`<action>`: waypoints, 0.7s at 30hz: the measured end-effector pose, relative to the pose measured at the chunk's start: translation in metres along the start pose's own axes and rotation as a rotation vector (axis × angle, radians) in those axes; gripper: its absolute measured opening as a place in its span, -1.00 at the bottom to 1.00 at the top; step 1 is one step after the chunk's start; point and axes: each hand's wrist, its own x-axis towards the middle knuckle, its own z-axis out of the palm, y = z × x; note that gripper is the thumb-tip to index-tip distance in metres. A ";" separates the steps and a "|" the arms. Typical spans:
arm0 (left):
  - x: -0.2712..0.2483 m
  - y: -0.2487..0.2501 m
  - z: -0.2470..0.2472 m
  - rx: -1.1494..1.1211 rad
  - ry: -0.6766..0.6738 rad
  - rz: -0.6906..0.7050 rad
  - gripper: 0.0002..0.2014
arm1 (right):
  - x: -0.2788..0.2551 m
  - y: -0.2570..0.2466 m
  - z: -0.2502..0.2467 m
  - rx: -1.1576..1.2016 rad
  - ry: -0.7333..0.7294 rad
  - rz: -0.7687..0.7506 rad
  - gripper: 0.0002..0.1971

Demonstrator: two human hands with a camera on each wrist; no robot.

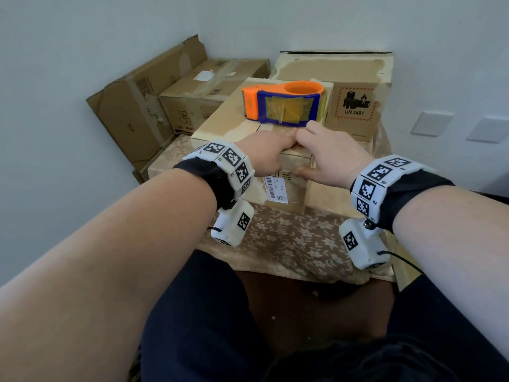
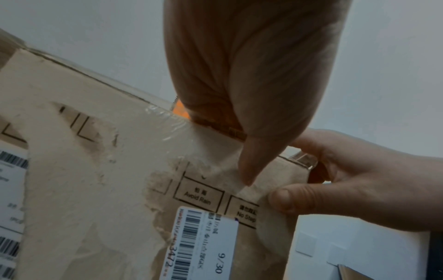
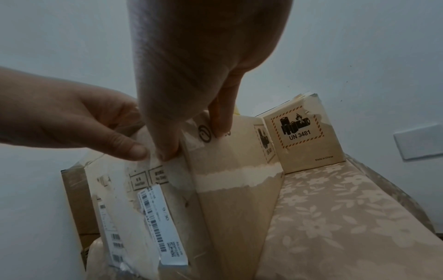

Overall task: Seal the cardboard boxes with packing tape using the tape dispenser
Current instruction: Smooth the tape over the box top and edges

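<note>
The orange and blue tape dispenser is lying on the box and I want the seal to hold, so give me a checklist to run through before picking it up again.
1. Orange and blue tape dispenser within reach, lying on top of the brown cardboard box: ok.
2. Clear packing tape folded over the box's near top edge: ok.
3. Tape pressed flat: not ok, it shows wrinkles in the left wrist view.
4. Left hand and right hand both steadying the near edge: ok.
5. Tape cut free from the dispenser: cannot tell.
6. Top seam fully covered: cannot tell, the dispenser and hands hide it.
</note>
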 end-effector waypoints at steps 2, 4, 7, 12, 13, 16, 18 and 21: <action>0.000 0.000 0.000 0.000 -0.004 0.001 -0.41 | 0.000 0.002 0.001 0.008 0.005 -0.003 -0.51; 0.001 0.000 0.000 0.000 -0.009 0.007 -0.40 | 0.000 0.003 0.001 0.003 0.008 -0.012 -0.55; 0.001 0.000 0.000 0.011 -0.009 0.004 -0.41 | -0.001 0.005 0.001 -0.003 0.008 -0.029 -0.59; 0.003 0.006 0.000 0.008 0.000 0.001 -0.43 | -0.005 0.009 -0.003 -0.047 -0.001 -0.053 -0.59; 0.003 0.007 0.000 0.004 0.004 0.000 -0.44 | -0.007 0.009 -0.004 -0.053 0.007 -0.059 -0.59; 0.005 0.015 0.000 0.024 0.028 0.006 -0.51 | -0.015 0.012 -0.007 -0.062 0.041 -0.081 -0.61; 0.006 0.021 0.001 0.023 0.043 0.005 -0.56 | -0.022 0.014 -0.010 -0.057 0.080 -0.110 -0.66; 0.008 0.033 0.001 0.015 0.047 -0.004 -0.63 | -0.035 0.017 -0.015 -0.073 0.125 -0.171 -0.78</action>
